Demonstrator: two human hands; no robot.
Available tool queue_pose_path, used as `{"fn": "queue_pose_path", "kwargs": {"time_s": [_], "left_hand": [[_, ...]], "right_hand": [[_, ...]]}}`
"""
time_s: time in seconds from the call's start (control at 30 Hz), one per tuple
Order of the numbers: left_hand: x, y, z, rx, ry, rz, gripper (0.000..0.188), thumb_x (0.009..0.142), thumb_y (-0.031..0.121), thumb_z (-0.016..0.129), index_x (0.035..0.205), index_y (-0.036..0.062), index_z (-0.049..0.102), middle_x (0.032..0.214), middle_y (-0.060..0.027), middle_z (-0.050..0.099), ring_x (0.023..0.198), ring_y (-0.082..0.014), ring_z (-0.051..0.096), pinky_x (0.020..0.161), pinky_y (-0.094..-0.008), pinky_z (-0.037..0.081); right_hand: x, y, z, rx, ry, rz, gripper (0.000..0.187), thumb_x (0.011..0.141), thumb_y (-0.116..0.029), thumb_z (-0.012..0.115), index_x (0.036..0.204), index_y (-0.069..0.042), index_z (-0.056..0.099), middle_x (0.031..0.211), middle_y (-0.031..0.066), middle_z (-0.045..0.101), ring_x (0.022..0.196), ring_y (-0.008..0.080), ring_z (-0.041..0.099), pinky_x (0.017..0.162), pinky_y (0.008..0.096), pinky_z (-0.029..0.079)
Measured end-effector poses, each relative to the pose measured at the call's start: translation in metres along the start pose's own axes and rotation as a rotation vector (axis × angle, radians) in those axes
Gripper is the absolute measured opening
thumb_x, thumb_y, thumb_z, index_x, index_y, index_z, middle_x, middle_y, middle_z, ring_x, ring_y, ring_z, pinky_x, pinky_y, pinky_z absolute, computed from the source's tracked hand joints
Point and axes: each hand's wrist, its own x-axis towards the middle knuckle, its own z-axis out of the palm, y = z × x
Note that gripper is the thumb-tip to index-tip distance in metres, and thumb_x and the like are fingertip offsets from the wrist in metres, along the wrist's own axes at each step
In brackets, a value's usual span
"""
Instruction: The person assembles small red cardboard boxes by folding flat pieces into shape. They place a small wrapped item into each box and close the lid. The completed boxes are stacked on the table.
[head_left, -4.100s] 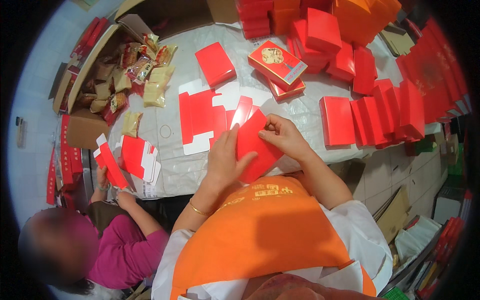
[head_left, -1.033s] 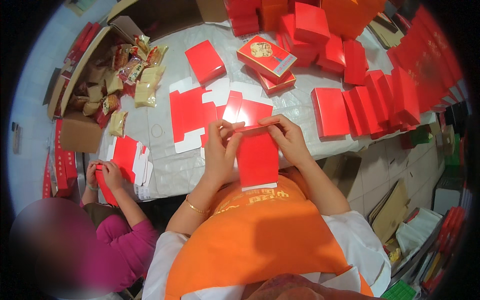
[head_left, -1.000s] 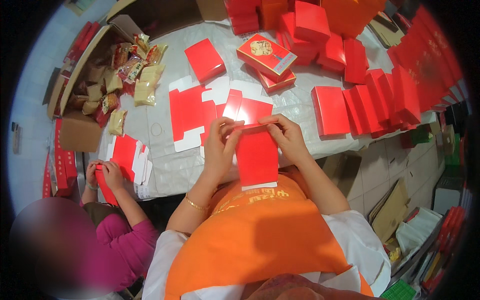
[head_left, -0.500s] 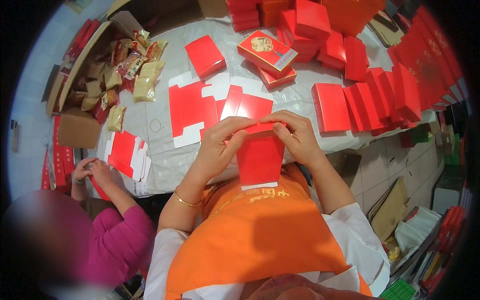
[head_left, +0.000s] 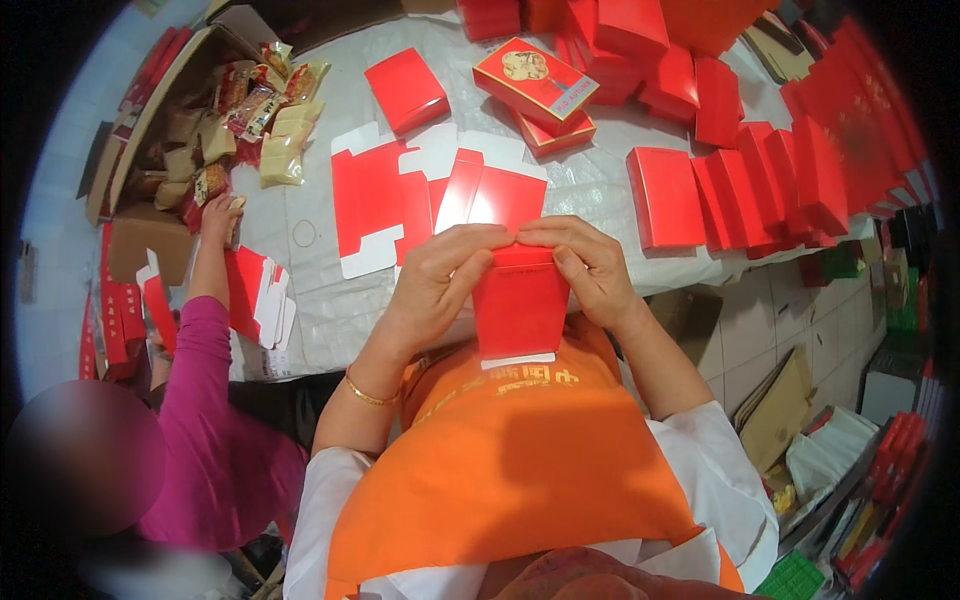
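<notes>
Upright in front of my orange apron is a red cardboard box (head_left: 519,312), its upper end between my hands and white flap edges at its lower end. My left hand (head_left: 437,272) grips the upper left corner, fingers along the top edge and thumb on the near face. On the upper right corner my right hand (head_left: 590,268) does the same, the fingertips of both hands meeting in the middle. Just beyond my hands, flat red-and-white box blanks (head_left: 385,195) lie overlapped on the table.
At the right stand several closed red boxes (head_left: 665,200) in a row. A printed box (head_left: 535,78) rests on another. Wrapped snacks (head_left: 285,145) spill from a carton (head_left: 150,245) at the left. A co-worker's hand (head_left: 218,215) reaches to them, past more blanks (head_left: 258,295).
The co-worker's arm has stretched forward to the snacks, and a blank now stands by their other hand. My hands keep their hold on the box's top edge, with only slight movement.
</notes>
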Motion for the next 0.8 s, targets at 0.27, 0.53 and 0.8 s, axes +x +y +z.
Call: {"fn": "queue_pose_path", "kwargs": {"time_s": [0.27, 0.53, 0.8], "left_hand": [[-0.012, -0.001, 0.006, 0.125, -0.034, 0.029, 0.031, 0.096, 0.012, 0.058, 0.124, 0.0039, 0.068, 0.131, -0.0154, 0.065, 0.118, -0.0311, 0.063, 0.097, -0.0378, 0.05], [-0.018, -0.007, 0.021, 0.064, 0.002, 0.023, 0.041, 0.091, 0.006, 0.063, 0.132, 0.0042, 0.063, 0.144, -0.0175, 0.054, 0.126, -0.0331, 0.058, 0.102, -0.0386, 0.048], [-0.021, -0.022, 0.029, 0.049, 0.011, 0.091, 0.044, 0.088, 0.003, 0.066, 0.132, 0.0018, 0.061, 0.146, -0.0188, 0.051, 0.128, -0.0302, 0.056, 0.102, -0.0383, 0.048]], "right_hand": [[-0.006, 0.0, -0.011, -0.058, -0.082, 0.003, 0.033, 0.095, -0.014, 0.056, 0.125, -0.007, 0.069, 0.126, 0.0178, 0.064, 0.116, 0.0324, 0.063, 0.099, 0.0393, 0.049], [-0.005, -0.01, -0.025, -0.15, -0.181, 0.037, 0.035, 0.093, -0.015, 0.06, 0.127, -0.008, 0.068, 0.119, 0.0168, 0.065, 0.11, 0.0308, 0.064, 0.094, 0.0368, 0.051], [-0.006, -0.015, -0.031, -0.165, -0.266, 0.133, 0.038, 0.094, -0.014, 0.06, 0.131, -0.01, 0.065, 0.11, 0.0142, 0.064, 0.102, 0.0282, 0.064, 0.09, 0.0351, 0.051]]}}
